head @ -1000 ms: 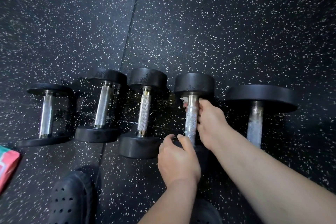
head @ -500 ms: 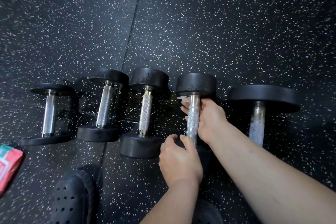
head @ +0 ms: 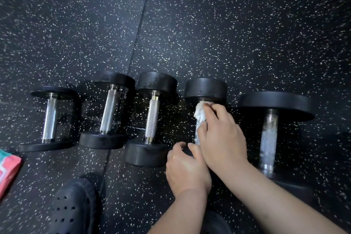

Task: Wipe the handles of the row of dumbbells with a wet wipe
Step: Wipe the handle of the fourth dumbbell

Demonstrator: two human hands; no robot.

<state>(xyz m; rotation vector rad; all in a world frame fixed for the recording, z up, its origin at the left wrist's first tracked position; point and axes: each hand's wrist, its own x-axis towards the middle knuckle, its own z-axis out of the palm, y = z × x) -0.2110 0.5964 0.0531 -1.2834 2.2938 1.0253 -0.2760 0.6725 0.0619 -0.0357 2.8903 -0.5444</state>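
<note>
The right hand [head: 222, 135] is curled round the handle [head: 197, 137] of the fourth dumbbell [head: 206, 89], counting from the left. It squeezes a white wet wipe [head: 199, 113] against the metal. The wipe is bunched up at the far end of the handle, right under the far black weight, and it wraps the bar so it can rub all the way round. The left hand [head: 188, 167] is curled over the near end of the same dumbbell and touches the right hand. I think it holds on there so the round dumbbell does not roll or slide while the other hand rubs. The near weight is hidden under the hands. Just to the right lies the big dumbbell [head: 275, 104]; its bar looks wet and patchy, so it has likely been wiped. To the left are three smaller dumbbells [head: 152, 119] side by side, and their bars look dry and shiny, so they probably need wiping. All the dumbbells lie on a black floor [head: 228, 34] with white specks, with their bars pointing away from the person, which makes each one easy to reach in turn. A pink and green pack [head: 7, 171], maybe the wipes, lies at the far left near a black shoe [head: 74, 207].
</note>
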